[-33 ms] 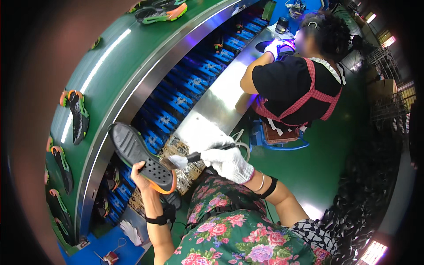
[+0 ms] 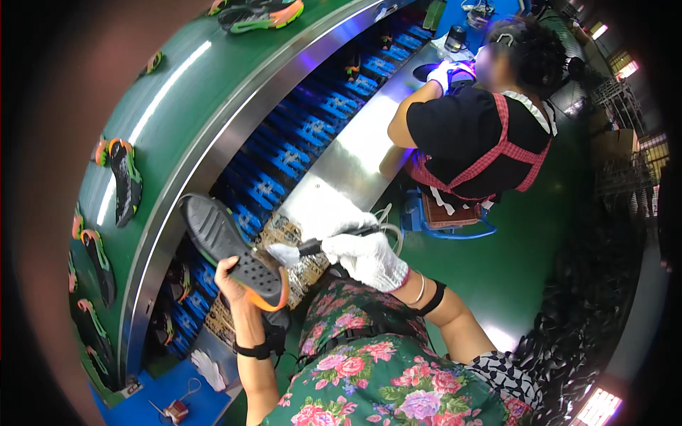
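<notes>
In my bare left hand [image 2: 233,284] is a dark grey shoe sole [image 2: 222,238] with an orange and green edge. It is tilted, with its perforated part by my thumb. My right hand [image 2: 366,257], in a white knit glove, is closed around the black handle of a brush [image 2: 310,248]. The brush's whitish neck points left, and its brown bristles are at the sole's side edge. Whether they touch it I cannot tell. Below both hands lies a stained, glue-spattered strip of metal table [image 2: 309,273].
A green conveyor belt [image 2: 170,135] carries several soles [image 2: 126,183] on the left. Blue racks [image 2: 291,162] line the space beside it. A co-worker [image 2: 469,135] sits ahead on the right, under bluish light. A white glove [image 2: 207,369] lies on a blue surface at the lower left.
The soles on the belt have shifted slightly away from me. The sole in my left hand has moved a little to the right. Both hands keep their holds.
</notes>
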The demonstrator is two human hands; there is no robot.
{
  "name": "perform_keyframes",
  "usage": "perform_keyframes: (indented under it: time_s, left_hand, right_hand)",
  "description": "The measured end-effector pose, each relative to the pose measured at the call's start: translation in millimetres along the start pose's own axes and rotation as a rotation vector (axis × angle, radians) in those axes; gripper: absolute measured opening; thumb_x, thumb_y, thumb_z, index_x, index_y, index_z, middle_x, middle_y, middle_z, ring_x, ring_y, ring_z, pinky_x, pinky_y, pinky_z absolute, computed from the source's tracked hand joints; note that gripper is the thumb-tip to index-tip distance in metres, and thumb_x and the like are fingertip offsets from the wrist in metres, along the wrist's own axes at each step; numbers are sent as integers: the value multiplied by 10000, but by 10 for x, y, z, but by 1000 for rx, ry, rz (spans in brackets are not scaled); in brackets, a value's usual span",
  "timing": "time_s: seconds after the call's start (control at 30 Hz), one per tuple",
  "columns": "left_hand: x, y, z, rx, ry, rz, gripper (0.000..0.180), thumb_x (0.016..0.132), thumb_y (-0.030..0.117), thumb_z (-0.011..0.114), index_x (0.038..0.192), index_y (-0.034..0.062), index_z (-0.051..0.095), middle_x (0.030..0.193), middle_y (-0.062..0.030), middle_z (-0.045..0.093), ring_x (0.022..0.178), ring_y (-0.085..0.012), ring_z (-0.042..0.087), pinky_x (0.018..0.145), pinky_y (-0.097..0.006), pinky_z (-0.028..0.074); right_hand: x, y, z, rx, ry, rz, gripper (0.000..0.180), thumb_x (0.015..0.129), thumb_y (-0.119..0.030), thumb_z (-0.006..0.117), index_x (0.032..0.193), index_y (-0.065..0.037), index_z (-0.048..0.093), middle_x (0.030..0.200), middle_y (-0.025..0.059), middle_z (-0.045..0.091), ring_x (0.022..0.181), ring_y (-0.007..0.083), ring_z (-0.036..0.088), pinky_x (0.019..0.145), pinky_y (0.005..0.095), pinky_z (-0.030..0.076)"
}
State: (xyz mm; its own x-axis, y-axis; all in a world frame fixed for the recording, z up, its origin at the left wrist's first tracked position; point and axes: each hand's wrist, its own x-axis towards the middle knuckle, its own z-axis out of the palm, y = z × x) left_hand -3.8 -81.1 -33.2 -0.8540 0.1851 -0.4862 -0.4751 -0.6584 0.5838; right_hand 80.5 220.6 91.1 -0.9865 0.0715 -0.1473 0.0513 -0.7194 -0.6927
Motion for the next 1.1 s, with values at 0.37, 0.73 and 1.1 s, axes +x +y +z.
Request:
perform_keyframes:
  time_s: [0.37,0.73,1.1]
  left_hand:
    - [-528,-683,1025,-607,-387,-161,858,905,762,489,1417,75,532,1367,-175,604,1178,-372,618,1013,-510,515]
    - [-722,-820,1016,-484,-342,44,898,947,815,221,1462,131,491,1371,-69,594,1214,-236,595,1053,-397,479]
    - [-629,-1085,676,-256,-352,63,912,938,828,206,1525,161,411,1448,-73,533,1305,-261,524,1141,-445,381]
  right_hand:
    - [-11,-161,192,-619,-173,-457,78,720,52,772,779,25,729,857,147,753,824,241,721,787,359,562]
    - [142,-20,176,-1339,-387,-990,254,808,-14,761,1060,-6,743,1117,148,744,982,245,711,890,374,546]
    - [-48,120,84,-1115,-504,-705,301,850,-65,738,1149,-33,728,1161,118,732,1026,252,695,894,380,541]
